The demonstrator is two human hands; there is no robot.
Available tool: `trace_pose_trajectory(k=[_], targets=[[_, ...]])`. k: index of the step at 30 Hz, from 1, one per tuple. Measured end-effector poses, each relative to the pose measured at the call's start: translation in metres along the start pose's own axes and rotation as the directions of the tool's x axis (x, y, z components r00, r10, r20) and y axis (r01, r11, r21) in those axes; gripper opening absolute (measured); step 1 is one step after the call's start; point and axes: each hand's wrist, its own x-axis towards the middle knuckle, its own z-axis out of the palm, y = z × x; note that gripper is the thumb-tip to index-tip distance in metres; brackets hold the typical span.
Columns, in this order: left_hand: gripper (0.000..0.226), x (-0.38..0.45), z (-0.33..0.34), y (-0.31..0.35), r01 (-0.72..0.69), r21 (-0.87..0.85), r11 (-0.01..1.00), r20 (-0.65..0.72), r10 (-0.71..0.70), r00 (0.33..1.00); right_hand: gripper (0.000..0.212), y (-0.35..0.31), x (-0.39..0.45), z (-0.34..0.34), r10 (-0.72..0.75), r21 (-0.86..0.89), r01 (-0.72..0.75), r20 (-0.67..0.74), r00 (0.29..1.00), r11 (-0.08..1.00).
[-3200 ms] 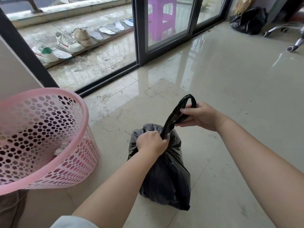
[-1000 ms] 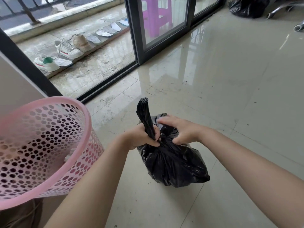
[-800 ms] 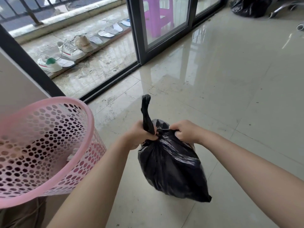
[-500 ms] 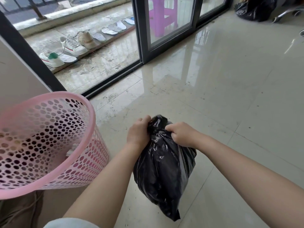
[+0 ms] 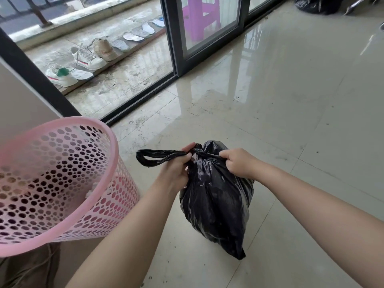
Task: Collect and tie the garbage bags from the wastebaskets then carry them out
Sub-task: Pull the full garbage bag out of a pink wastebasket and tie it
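The black garbage bag [image 5: 216,196] stands on the glossy beige tile floor [image 5: 291,113] in front of the person, its neck gathered at the top. The left hand [image 5: 176,169] grips a twisted strand of the neck, fingers curled around it; a loop of the strand [image 5: 149,157] projects to the left of the hand. The right hand [image 5: 239,163] grips the opposite strand, fingers clenched around the plastic, and the two strands run taut from the neck between the hands. A pink perforated wastebasket [image 5: 58,183] sits just beside the bag on the left, tilted, its rim facing the camera. Beyond it, a dark-framed sliding glass door [image 5: 176,38] separates the room from a balcony, where sneakers [image 5: 87,57] and insoles [image 5: 133,36] lie in a row along a low ledge. A purple plastic stool [image 5: 199,17] is visible through the glass. A second black bag [image 5: 315,4] rests on the floor at the far right, well apart from the first.
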Motion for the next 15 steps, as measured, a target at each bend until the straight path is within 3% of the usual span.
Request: trace_pose_trajectory(k=[2,5,9,10,13,14,15], targets=[[0.037,0.002,0.002,-0.006,-0.029,0.01,1.0,0.032,0.029,0.999,0.03,0.001,-0.002,0.005,0.003,-0.008,-0.003,0.036,0.999,1.0],[0.037,0.002,-0.004,-0.015,-0.034,0.167,0.985,0.103,0.017,0.995,0.025,0.005,-0.008,0.01,0.018,-0.047,-0.01,0.162,0.987,0.999],[0.03,0.004,-0.02,-0.027,-0.048,0.262,0.964,0.046,0.037,0.998,0.017,0.007,-0.016,-0.003,0.095,-0.056,-0.08,0.384,0.918,0.995],[0.027,0.004,-0.022,-0.03,-0.019,0.264,0.964,0.011,0.016,1.0,0.023,0.007,-0.016,-0.008,0.097,0.006,-0.106,0.349,0.932,0.994],[0.031,0.004,-0.021,-0.034,0.014,0.351,0.936,-0.009,-0.012,1.0,0.031,0.008,-0.009,-0.015,0.092,0.23,-0.086,-0.015,0.996,0.969],[0.029,0.003,-0.019,-0.033,-0.021,0.394,0.919,0.014,0.017,1.0,0.033,0.006,-0.007,-0.016,0.076,0.296,-0.066,-0.023,0.997,0.953],[0.026,-0.001,-0.015,-0.031,-0.052,0.409,0.911,0.04,0.04,0.998,0.038,0.003,-0.005,-0.015,0.039,0.342,-0.056,0.055,0.998,0.938]])
